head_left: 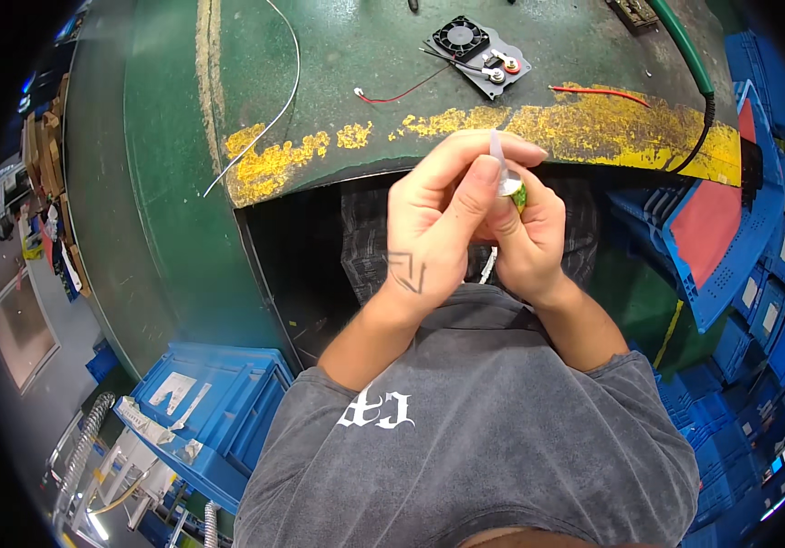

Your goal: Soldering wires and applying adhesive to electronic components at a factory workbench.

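Note:
In front of my chest, just off the table's near edge, both hands are together around a small tube with a pointed translucent nozzle [497, 157] and a green-and-white body [518, 194]. My left hand [434, 215] is closed, its thumb and forefinger at the nozzle. Closed about the body, my right hand [534, 237] has its thumb against the near side. Fingers hide most of the tube. Beyond the hands, on the green table [347, 55], lies a grey plate [488, 68] with a black fan [461, 36] and two round terminals with black and red collars.
A loose red wire [598, 91] lies right of the plate, and a thin grey cable [297, 73] curves at the left. A green-handled tool cord [685, 46] hangs over the right edge. Blue crates [210, 402] stand lower left; more blue bins [780, 265] fill the right.

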`<state>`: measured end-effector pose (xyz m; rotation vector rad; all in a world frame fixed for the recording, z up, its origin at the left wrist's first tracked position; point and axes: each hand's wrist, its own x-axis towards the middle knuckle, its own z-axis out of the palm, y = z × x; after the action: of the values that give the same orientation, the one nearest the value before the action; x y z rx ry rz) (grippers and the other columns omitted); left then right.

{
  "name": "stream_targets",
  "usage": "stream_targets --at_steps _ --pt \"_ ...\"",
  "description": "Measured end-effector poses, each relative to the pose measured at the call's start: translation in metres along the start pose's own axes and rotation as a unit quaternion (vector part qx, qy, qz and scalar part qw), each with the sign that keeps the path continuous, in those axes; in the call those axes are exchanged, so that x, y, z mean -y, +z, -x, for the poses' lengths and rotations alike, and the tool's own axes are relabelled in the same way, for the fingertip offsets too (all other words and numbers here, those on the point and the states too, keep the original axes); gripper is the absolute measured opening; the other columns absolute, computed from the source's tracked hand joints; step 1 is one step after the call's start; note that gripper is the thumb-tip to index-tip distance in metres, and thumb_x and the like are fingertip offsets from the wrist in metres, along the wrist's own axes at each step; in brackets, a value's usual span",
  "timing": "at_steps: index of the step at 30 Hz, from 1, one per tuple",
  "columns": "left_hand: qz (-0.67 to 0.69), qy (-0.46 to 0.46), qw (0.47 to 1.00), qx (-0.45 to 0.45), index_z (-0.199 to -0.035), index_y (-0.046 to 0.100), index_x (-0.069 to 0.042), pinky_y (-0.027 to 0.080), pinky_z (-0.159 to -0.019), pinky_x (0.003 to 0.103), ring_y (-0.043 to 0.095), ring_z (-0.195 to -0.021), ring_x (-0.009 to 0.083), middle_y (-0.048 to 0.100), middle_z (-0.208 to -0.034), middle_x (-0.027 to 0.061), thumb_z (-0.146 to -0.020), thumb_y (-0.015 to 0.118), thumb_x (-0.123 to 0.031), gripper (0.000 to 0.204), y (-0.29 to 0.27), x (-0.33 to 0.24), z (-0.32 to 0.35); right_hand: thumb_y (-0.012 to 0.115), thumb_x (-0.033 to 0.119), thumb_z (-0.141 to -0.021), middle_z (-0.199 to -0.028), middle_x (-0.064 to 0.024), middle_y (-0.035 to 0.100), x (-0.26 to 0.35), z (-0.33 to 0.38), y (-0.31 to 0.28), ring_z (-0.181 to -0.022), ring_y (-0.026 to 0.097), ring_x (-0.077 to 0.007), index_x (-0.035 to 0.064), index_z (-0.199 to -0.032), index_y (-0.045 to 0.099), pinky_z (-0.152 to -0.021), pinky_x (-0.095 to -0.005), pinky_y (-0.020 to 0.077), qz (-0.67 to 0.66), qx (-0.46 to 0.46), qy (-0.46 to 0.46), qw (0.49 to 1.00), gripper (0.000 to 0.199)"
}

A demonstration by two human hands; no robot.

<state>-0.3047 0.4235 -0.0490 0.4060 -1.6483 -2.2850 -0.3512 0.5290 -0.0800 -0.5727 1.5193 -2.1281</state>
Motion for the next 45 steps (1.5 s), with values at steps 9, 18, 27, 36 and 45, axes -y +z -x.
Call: stream_targets --at_steps 9,18,27,36,45 --pt "-0.002 -0.001 1.0 -0.032 -0.114 0.068 0.007 0.054 -0.092 0.035 0.069 -0.104 0.0262 0.07 -0.109 0.0196 -0.102 0.058 -0.017 0.029 0.002 -0.015 0.002 0.066 0.021 -0.099 -0.077 -0.0079 0.069 0.0 -0.003 -0.011 -0.067 0.066 -0.0109 -0.0045 -0.118 0.064 -0.061 -0.0258 0.0511 0.129 0.017 -0.074 0.989 0.032" --pt "-0.033 0.062 0.997 -0.02 -0.11 0.07 0.005 0.053 -0.093 0.035 0.069 -0.103 0.0257 0.07 -0.108 0.0175 -0.094 0.067 -0.007 0.02 -0.005 -0.019 0.001 0.071 0.013 -0.092 -0.078 -0.0098 0.069 0.006 -0.022 -0.024 -0.065 0.07 -0.0247 -0.0031 -0.105 0.066 -0.059 -0.0308 0.0538 0.275 0.044 -0.252 0.927 0.022" --pt "0.04 0.068 0.995 -0.054 -0.104 0.071 0.005 0.053 -0.087 0.029 0.067 -0.098 0.0183 0.069 -0.104 0.0129 -0.089 0.072 0.005 0.015 -0.001 -0.018 0.003 0.072 0.013 -0.09 -0.074 -0.0084 0.067 0.01 -0.02 -0.028 -0.063 0.069 -0.0245 0.0 -0.092 0.064 -0.057 -0.0323 0.0531 0.306 0.05 -0.248 0.918 0.015" --pt "0.049 0.053 0.996 -0.058 -0.103 0.07 0.005 0.054 -0.084 0.028 0.067 -0.093 0.0167 0.068 -0.102 0.0111 -0.091 0.07 0.004 0.012 -0.003 -0.016 0.003 0.067 0.016 -0.096 -0.074 -0.0105 0.066 0.001 -0.019 -0.032 -0.06 0.065 -0.0221 -0.0037 -0.096 0.065 -0.055 -0.0299 0.0497 0.268 0.06 -0.257 0.927 0.019" --pt "0.083 0.054 0.991 -0.095 -0.105 0.069 0.004 0.055 -0.086 0.027 0.068 -0.093 0.0143 0.069 -0.1 0.0093 -0.092 0.07 0.001 0.013 -0.005 -0.019 0.0 0.067 0.015 -0.095 -0.075 -0.011 0.066 0.006 -0.016 -0.034 -0.059 0.065 -0.0227 -0.0032 -0.092 0.065 -0.054 -0.0302 0.0485 0.281 0.063 -0.227 0.93 0.019"
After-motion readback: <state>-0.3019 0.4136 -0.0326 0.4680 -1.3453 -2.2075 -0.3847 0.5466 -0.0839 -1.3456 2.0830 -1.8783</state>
